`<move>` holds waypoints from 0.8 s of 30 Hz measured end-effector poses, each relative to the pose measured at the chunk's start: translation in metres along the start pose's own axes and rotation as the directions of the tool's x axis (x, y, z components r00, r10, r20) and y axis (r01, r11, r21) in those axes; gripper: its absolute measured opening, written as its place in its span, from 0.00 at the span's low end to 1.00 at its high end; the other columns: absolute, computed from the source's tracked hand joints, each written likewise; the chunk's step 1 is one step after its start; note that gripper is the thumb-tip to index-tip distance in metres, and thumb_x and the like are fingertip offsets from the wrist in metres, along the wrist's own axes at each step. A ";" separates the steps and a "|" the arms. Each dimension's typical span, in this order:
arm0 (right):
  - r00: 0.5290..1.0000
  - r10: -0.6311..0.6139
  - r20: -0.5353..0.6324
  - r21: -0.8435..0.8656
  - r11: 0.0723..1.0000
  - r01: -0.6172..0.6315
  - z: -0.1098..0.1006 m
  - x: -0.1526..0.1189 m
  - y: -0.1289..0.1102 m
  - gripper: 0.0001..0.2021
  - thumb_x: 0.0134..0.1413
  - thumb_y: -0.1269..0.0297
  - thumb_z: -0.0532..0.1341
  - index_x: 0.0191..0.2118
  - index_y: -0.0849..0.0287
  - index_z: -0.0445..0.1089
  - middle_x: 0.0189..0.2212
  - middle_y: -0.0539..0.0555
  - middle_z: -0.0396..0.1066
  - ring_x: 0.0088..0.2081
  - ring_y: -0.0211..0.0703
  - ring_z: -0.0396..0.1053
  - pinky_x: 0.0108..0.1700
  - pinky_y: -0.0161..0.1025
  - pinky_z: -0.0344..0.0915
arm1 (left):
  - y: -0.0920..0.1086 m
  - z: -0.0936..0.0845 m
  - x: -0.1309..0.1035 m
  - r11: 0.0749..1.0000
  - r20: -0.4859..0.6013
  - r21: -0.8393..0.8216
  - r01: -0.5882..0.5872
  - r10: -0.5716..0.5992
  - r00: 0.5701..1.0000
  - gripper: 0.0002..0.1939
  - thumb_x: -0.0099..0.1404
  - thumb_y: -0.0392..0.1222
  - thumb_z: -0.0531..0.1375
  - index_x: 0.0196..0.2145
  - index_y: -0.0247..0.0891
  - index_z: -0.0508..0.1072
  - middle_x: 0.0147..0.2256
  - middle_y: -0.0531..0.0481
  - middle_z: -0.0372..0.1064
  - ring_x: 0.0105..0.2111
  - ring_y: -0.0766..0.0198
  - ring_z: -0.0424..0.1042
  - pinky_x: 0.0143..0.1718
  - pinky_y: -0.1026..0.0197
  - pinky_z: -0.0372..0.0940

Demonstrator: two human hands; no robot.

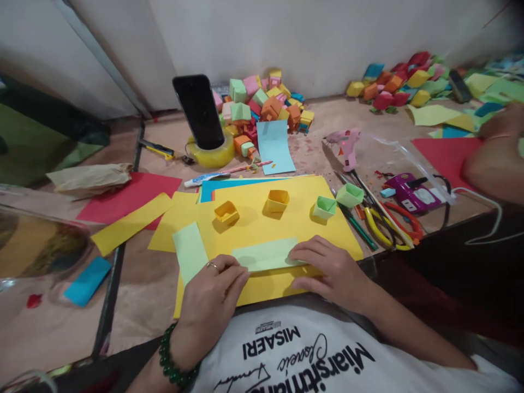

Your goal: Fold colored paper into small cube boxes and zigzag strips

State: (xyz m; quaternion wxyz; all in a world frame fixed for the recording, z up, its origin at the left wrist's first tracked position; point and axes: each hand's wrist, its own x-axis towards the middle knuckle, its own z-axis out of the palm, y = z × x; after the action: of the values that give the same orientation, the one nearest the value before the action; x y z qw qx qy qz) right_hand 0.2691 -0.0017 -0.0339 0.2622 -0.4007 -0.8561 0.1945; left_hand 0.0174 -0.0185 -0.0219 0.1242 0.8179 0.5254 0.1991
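Note:
A pale green paper strip (266, 254) lies lengthwise in front of me on a large yellow sheet (249, 188). My left hand (216, 292), closed, pinches the strip's left end between thumb and fingers. Over its right end rest the fingers of my right hand (333, 270), stretched out, with the thumb apart below the strip's edge. Another light green strip (190, 251) sits beside my left hand. Beyond the strip stand small folded paper boxes: a yellow one (226, 214), an orange-yellow one (278, 201), and two green ones, one nearer (325, 207) and one farther (350, 195).
Pliers (380, 226), a green pen (362, 232), a purple device (413, 192) and a pink glue gun (346, 146) lie at right. Behind are a phone (198, 112) on a tape roll (213, 153) and piled paper blocks (270, 109). Another person's hand (497, 158) reaches in.

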 end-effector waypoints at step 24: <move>0.987 0.154 -0.046 0.006 0.988 -0.154 0.000 0.013 -0.007 0.06 0.56 0.73 0.54 0.30 0.58 0.64 0.29 0.53 0.71 0.32 0.41 0.69 0.34 0.38 0.66 | -0.005 0.002 0.011 0.980 0.135 0.067 0.185 -0.193 0.972 0.14 0.65 0.43 0.54 0.22 0.38 0.67 0.33 0.51 0.66 0.24 0.68 0.68 0.23 0.65 0.63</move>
State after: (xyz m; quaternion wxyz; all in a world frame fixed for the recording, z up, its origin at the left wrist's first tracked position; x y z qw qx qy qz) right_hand 0.2581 0.0041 -0.0270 0.2669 -0.4697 -0.8160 0.2058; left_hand 0.0185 -0.0068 -0.0237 0.1572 0.7793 0.5959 0.1136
